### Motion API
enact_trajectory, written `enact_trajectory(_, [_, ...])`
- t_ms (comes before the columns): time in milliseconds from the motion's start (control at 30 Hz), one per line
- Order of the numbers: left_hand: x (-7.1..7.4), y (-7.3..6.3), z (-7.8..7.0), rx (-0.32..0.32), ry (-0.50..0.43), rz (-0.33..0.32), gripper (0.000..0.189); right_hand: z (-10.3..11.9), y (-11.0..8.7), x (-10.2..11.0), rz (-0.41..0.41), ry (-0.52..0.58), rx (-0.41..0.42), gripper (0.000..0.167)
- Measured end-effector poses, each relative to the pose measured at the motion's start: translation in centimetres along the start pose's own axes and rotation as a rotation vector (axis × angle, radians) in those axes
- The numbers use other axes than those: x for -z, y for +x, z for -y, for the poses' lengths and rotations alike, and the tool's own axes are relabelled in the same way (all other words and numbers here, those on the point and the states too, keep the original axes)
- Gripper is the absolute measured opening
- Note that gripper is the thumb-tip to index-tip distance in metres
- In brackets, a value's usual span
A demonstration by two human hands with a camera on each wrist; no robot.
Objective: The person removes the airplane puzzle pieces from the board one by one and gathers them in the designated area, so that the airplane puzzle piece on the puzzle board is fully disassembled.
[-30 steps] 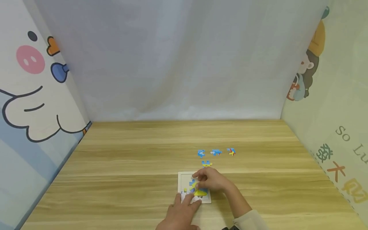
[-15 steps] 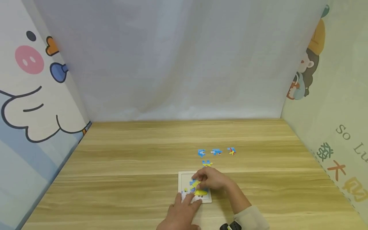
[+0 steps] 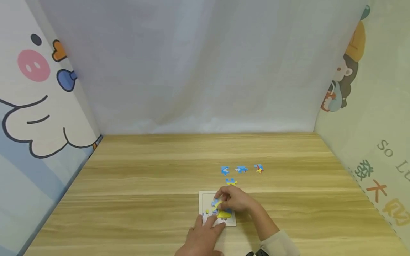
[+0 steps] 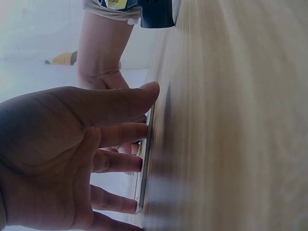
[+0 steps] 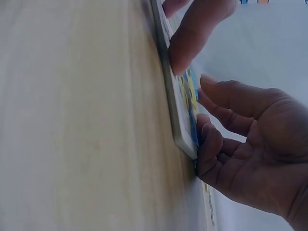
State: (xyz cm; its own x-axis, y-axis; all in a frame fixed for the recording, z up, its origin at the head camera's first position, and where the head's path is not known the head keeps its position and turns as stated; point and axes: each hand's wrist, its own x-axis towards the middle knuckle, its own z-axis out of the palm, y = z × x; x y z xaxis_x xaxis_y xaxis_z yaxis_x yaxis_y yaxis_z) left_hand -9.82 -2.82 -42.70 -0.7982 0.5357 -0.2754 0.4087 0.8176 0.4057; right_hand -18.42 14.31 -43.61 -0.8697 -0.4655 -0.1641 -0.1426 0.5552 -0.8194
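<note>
A small square puzzle board (image 3: 200,202) with a pale frame lies near the front of the table. My left hand (image 3: 201,235) rests its spread, nearly straight fingers on the board's near side; in the left wrist view fingertips meet the board's edge (image 4: 144,185). Over the board's right part, my right hand (image 3: 236,199) pinches a blue-and-yellow puzzle piece (image 3: 215,205) between thumb and index finger, partly hidden by the fingers. Just below it a yellow, mushroom-cap-like picture part (image 3: 225,214) shows in the board. The right wrist view has the right thumb (image 5: 231,94) close over the coloured pieces.
Beyond the board lie several loose puzzle pieces: a blue one (image 3: 225,170), another blue one (image 3: 241,169), a red, yellow and blue one (image 3: 259,168), and a blue-and-yellow one (image 3: 231,182) near the right knuckles. A white curtain (image 3: 205,71) hangs behind the wooden table.
Both hands stay almost in place on the board, with the right fingers at the same piece. The view itself shifts slightly; the loose pieces stay put.
</note>
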Motion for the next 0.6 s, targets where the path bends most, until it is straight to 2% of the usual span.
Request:
enact_trajectory(333, [-0.08,-0.03,0.1,-0.005,0.051,-0.018,0.067,0.24,0.13,-0.8,-0.05,-0.05,-0.007,0.017])
enact_trajectory(600, [-0.11,0.08,0.06,-0.013,0.075,-0.021,0.068,0.77,-0.03,-0.91,-0.057,-0.048,-0.013,0.021])
